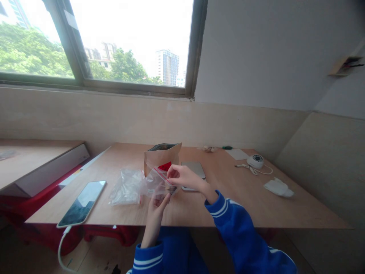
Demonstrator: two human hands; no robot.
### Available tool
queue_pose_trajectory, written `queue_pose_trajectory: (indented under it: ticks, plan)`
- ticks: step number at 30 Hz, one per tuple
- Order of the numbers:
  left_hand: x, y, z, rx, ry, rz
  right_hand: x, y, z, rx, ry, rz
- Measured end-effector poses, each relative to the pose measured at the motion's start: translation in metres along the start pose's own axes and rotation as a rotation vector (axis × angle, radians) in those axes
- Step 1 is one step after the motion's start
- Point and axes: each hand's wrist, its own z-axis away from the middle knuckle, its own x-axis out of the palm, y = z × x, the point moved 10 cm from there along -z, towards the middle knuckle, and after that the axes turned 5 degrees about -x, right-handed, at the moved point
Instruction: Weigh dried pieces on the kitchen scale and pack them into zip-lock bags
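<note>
Between my hands is a clear zip bag (154,182) with a red line along its top. My left hand (157,205) pinches it from below, thumb up against it. My right hand (182,177) has its fingers closed at the bag's red-lined edge. Something small and dark shows near my right fingertips, too small to name. Just behind stands a brown paper pouch (151,159) with its top open and a red label. To the left lies a pile of clear plastic bags (125,190). A flat silver-topped device (196,167) sits partly behind my right hand.
At the left edge of the table lies a phone (83,203) with a white cable (60,243). On the right are a white dome camera (255,161), crumpled white plastic (278,187) and a paper sheet (237,154). A green-handled tool (227,147) lies at the back.
</note>
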Motion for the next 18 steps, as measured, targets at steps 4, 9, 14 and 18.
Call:
queue_pose_trajectory:
  ticks: [4, 9, 14, 18]
  plan:
    - [-0.001, 0.001, -0.001, 0.001, 0.007, -0.023, 0.007, 0.012, 0.002, 0.084, -0.035, 0.142]
    - [-0.006, 0.0, -0.003, 0.021, 0.033, -0.017, 0.024, 0.026, 0.003, 0.099, -0.156, 0.004]
    - [-0.005, 0.002, -0.003, 0.033, 0.005, -0.03, 0.023, 0.039, 0.002, 0.134, -0.151, -0.234]
    - [-0.009, 0.002, -0.003, 0.008, 0.026, -0.051, 0.01, 0.044, 0.002, 0.143, -0.122, -0.25]
